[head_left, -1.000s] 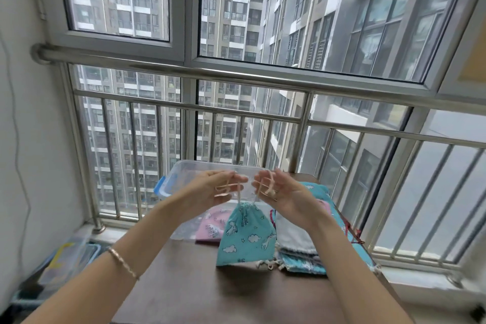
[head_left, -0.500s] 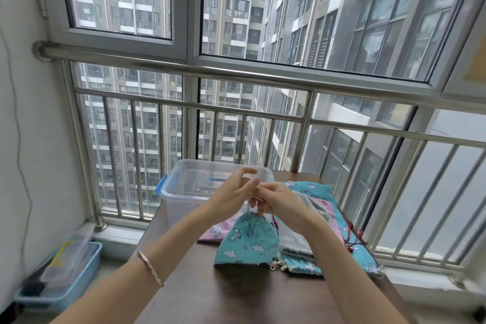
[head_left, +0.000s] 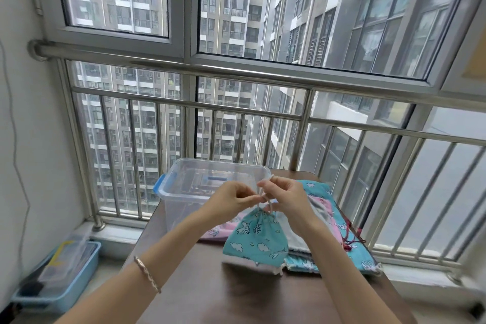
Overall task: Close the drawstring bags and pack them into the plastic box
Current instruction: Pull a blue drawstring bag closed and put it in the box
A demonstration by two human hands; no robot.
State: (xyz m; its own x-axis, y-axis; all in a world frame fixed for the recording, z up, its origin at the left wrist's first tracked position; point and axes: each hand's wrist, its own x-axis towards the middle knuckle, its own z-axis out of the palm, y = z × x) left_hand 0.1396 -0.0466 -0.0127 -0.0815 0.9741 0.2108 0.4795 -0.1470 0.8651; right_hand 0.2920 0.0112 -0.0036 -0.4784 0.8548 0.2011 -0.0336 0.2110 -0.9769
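Observation:
A small teal drawstring bag (head_left: pixel 256 241) with a white unicorn and cloud print hangs just above the brown table, its neck gathered tight. My left hand (head_left: pixel 231 200) pinches its white cord from the left. My right hand (head_left: pixel 285 198) holds the cord's loops from the right, directly above the neck. Behind them stands the clear plastic box (head_left: pixel 189 192) with blue latches, open on top. A pile of more bags (head_left: pixel 323 221), teal, pink and white, lies to the right under my right forearm. A pink bag (head_left: pixel 214 231) lies at the foot of the box.
The brown table (head_left: pixel 236 294) stands against a steel window railing (head_left: pixel 236 113). On the floor at the left is a blue tray (head_left: pixel 56 273) holding clear plastic lids. A white wall runs along the left side.
My hands came together from pulling the cords apart and now work the cord right above the bag's neck. The bag sank toward the table and its neck is drawn tight.

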